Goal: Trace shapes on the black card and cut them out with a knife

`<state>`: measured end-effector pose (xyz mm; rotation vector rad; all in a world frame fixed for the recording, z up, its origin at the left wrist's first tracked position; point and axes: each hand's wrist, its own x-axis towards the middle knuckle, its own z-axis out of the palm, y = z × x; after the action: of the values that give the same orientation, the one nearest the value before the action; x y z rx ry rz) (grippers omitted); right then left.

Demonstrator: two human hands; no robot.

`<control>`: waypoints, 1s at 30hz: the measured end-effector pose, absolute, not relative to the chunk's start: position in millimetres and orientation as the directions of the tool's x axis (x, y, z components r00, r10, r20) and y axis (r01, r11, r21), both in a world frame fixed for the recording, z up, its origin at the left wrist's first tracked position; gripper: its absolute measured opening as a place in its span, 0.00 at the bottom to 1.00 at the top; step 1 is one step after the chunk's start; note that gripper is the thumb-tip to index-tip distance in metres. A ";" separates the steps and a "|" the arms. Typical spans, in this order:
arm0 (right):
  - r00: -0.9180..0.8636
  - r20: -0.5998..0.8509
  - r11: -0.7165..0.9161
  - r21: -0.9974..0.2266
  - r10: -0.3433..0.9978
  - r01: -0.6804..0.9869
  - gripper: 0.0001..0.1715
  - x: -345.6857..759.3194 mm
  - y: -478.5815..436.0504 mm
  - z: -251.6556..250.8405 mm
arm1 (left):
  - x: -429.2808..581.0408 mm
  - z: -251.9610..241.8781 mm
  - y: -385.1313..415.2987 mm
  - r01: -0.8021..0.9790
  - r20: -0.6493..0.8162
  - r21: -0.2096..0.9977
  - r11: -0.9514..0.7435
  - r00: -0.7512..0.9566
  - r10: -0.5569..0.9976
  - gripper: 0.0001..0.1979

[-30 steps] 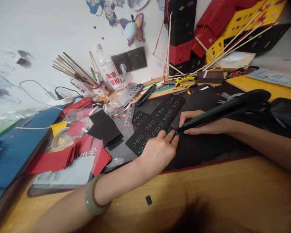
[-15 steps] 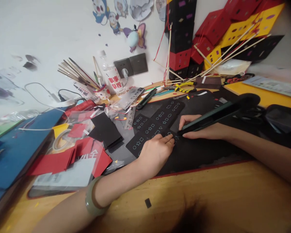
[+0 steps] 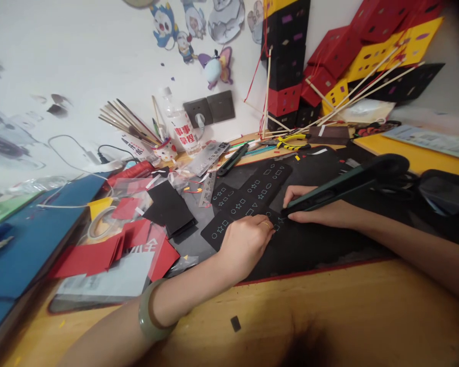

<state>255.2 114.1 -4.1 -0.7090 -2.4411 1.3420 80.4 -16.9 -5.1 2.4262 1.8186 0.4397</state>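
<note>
A black card cut in a cross-like shape [image 3: 241,201] lies on the dark mat, with light outlines of stars, squares, circles and triangles on it. My left hand [image 3: 247,242], fingers curled together, presses down on its near right part and hides some of the outlines. In my right hand [image 3: 321,211] is a long dark green utility knife [image 3: 338,183], its tip down at the card's right edge beside my left fingers. The blade itself is too small to make out. A green bangle [image 3: 147,313] circles my left wrist.
Folded black card [image 3: 172,206], red card pieces [image 3: 87,255] and a tape roll [image 3: 99,224] lie to the left. Behind are a ruler [image 3: 207,191], pliers [image 3: 290,141], a bottle [image 3: 181,127] and brushes [image 3: 126,122]. Red, yellow and black boxes [image 3: 286,56] stand at the back right.
My left fingers, stretched further forward before, are now more curled on the card. The knife tip stays at nearly the same spot on the card. The whole view has shifted slightly.
</note>
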 end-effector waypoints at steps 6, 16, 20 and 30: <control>-0.841 0.027 0.457 -0.848 0.541 0.267 0.07 255.3 114.1 -3.2 | 80.4 -4.1 -16.5 0.934 0.167 0.223 -0.278 0.244 0.955 0.10; -0.864 0.022 0.466 -0.849 0.502 0.249 0.08 254.7 111.3 -1.2 | 80.7 -5.4 -16.0 0.936 0.162 0.207 -0.285 0.254 0.954 0.11; -0.852 -0.025 0.403 -0.874 0.523 0.273 0.10 254.8 111.4 1.1 | 80.4 -4.5 -15.8 0.939 0.152 0.213 -0.271 0.242 0.958 0.11; -0.768 0.062 0.272 -0.951 0.638 0.149 0.08 254.1 112.1 -5.1 | 79.7 1.8 -12.5 0.936 0.125 0.304 -0.177 0.145 0.982 0.11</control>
<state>254.1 112.1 -5.1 -0.7089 -2.1126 1.5072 79.7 -12.5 1.8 2.2557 1.9088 0.4432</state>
